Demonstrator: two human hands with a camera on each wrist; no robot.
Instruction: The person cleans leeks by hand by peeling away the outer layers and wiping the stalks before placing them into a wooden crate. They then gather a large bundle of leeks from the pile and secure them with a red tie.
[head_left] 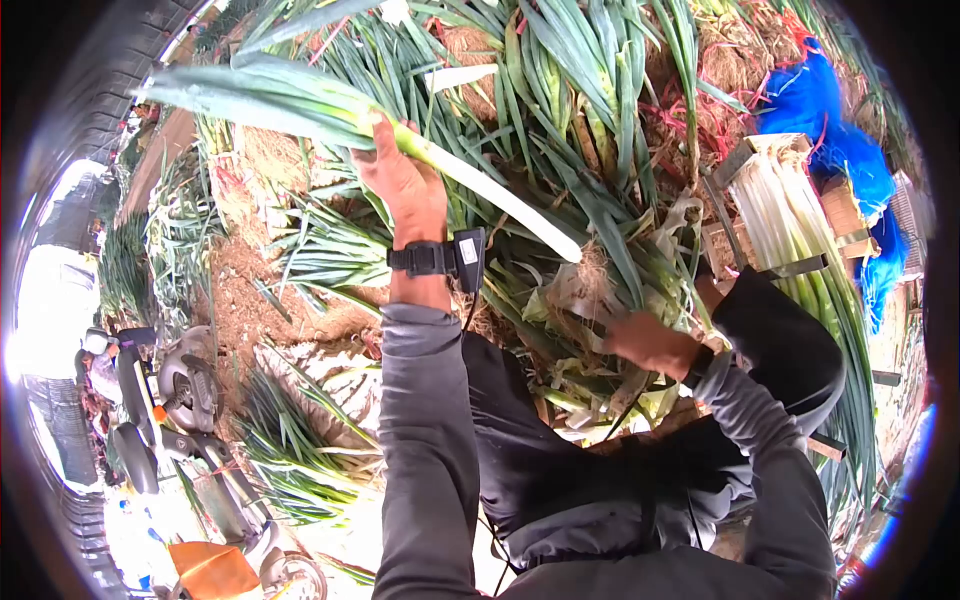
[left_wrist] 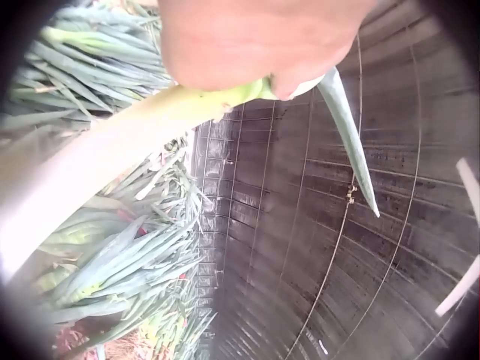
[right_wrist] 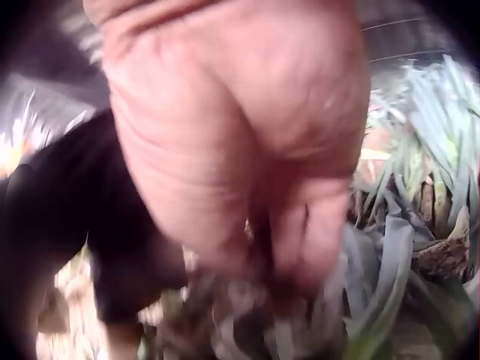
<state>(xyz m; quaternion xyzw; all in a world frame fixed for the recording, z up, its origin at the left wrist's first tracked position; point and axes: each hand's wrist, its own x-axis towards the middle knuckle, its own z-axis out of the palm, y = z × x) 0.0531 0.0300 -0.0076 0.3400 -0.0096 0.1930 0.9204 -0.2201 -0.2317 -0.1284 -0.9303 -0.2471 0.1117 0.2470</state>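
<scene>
My left hand [head_left: 405, 195] grips a long leek [head_left: 490, 192] around the point where its green leaves begin. The leaves stretch away to the upper left, and the bare white shank slopes down to the right. In the left wrist view the fingers are curled round the leek [left_wrist: 112, 150]. Pale stringy roots [head_left: 592, 272] show right at the tip of the shank. Below them is my right hand [head_left: 652, 342], its fingers curled and blurred in the right wrist view. A dark, blade-like tool [head_left: 585, 322] sticks out to the left of it, largely hidden by the hand.
Heaps of leeks [head_left: 590, 70] lie in front and to the left. At right, trimmed leeks [head_left: 790, 200] are stacked in a holder with metal arms, beside blue netting [head_left: 840, 140]. Leaf scraps [head_left: 640, 390] lie between my legs. A parked motorbike [head_left: 190, 390] is at left.
</scene>
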